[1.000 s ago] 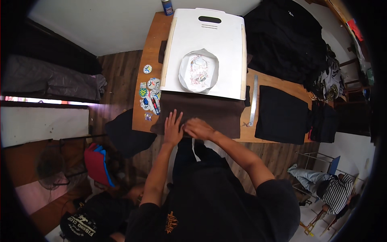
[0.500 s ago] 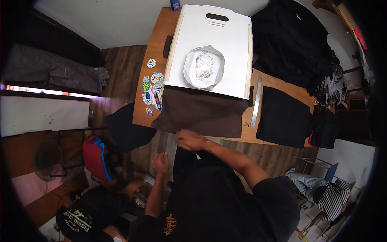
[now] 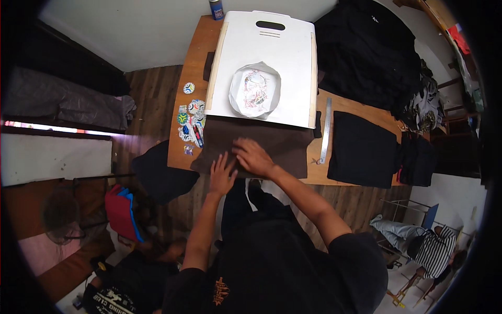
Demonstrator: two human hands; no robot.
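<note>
Brown fabric (image 3: 282,149) lies on the wooden table's near edge, its far part covered by a white board (image 3: 287,52) with a handle slot. My left hand (image 3: 222,175) rests on the cloth near its front edge, fingers spread. Just to its right, my right hand (image 3: 253,158) is also on the cloth, fingers stretched out and slightly bent; neither hand appears to hold anything. On the board sits a round, shallow white paper tray (image 3: 235,94) with colourful thread-like scraps inside.
Round patterned stickers (image 3: 196,107) lie left of the board. To the right are a steel ruler (image 3: 326,131), folded black cloth (image 3: 363,149) and a large black cloth heap (image 3: 366,57). A spray can (image 3: 216,10) stands behind. A co-worker (image 3: 130,280) is at lower left, another person (image 3: 434,248) at right.
Both my hands have moved forward onto the brown fabric. The left came up from below the table edge, and the right went from the cloth's front edge farther in, its fingers opening.
</note>
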